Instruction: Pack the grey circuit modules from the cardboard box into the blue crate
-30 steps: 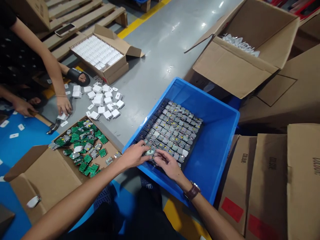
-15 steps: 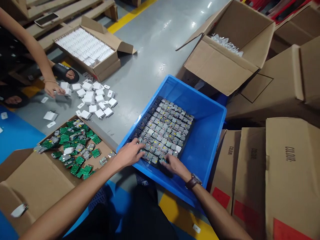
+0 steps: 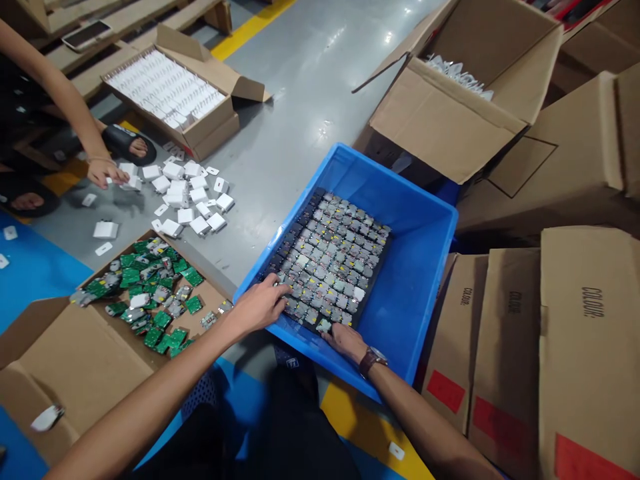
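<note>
A blue plastic bin sits on the floor in front of me. Inside it lies a black tray filled with rows of several small grey electronic modules. My left hand grips the tray's near left corner, fingers curled over its edge. My right hand, with a brown watch on the wrist, holds the tray's near edge, its fingertips tucked under and partly hidden.
A flat cardboard box to the left holds green circuit boards. White charger shells lie on the grey floor, where a co-worker's hand reaches. A box of white chargers stands behind; cartons crowd the right.
My right hand slid from on top of the modules back to the tray's near edge. My left hand stayed at the near left corner. The co-worker's hand moved to the white shells.
</note>
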The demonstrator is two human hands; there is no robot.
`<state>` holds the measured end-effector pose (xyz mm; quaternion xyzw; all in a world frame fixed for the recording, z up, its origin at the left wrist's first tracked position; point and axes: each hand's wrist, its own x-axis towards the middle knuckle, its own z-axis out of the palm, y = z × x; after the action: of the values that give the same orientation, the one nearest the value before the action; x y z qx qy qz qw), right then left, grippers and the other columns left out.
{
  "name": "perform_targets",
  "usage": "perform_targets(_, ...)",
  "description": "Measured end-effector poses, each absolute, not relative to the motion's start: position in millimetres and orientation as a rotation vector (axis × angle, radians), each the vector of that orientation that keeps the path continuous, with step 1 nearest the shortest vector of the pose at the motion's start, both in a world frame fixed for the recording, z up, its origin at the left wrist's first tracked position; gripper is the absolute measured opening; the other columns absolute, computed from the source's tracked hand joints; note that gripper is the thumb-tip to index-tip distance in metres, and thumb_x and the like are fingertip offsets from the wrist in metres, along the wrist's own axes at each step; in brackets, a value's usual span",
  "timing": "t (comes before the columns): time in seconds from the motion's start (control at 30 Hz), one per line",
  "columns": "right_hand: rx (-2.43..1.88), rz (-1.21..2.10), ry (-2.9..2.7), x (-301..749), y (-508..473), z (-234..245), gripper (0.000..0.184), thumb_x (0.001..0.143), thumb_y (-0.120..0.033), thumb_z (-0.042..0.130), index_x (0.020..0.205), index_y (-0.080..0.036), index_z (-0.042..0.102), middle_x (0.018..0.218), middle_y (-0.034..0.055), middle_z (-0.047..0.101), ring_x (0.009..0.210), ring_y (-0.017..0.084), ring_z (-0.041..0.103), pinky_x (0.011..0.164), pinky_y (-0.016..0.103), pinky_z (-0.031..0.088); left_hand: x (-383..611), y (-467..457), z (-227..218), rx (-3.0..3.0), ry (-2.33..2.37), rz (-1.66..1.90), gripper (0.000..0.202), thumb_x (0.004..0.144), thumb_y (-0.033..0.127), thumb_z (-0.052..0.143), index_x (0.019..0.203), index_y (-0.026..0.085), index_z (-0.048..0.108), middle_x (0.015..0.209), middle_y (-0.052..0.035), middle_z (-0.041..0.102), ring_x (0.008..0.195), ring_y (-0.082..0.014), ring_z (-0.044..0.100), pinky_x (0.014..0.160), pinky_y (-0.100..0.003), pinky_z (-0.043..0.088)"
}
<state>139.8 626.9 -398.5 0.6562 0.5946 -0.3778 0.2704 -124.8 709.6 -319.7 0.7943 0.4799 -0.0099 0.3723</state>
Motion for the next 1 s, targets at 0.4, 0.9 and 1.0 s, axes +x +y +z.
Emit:
perform_targets(0.4,2.059,-1.86,1.919,100,652,-353,0.031,0.097,-0.047,0.051,0.107,-0.021,0.065,0.1,0.0069,0.071,0.093,0.021,0.066,0.086,0.035,0.052,-129,705,-330,1.967,1.139,0.184,0.081,0.09,0.025,0.063,0.159,0.028,0.022,0.142,-0.0123,0.054,0.124,-0.0304,0.059,0.103,-0.043,0.049)
perform_targets(0.9,2.141,-2.896,1.205,79,677,-338,0.052,0.067,-0.05,0.087,0.105,-0.022,0.067,0.102,0.0039,0.07,0.096,0.021,0.069,0.093,0.042,0.059,-134,715,-330,1.874,0.983,0.388,0.059,0.089,0.03,0.069,0.144,0.023,0.048,0.138,-0.0114,0.062,0.123,-0.0279,0.062,0.102,-0.041,0.052)
perform_targets(1.0,2.137,-2.803,1.29,72,677,-336,0.057,0.066,-0.049,0.088,0.111,-0.022,0.066,0.108,0.0052,0.07,0.101,0.021,0.068,0.094,0.041,0.059,-133,712,-332,1.89,0.978,0.4,0.061,0.088,0.031,0.071,0.144,0.022,0.048,0.141,-0.0118,0.06,0.124,-0.0278,0.061,0.104,-0.041,0.051)
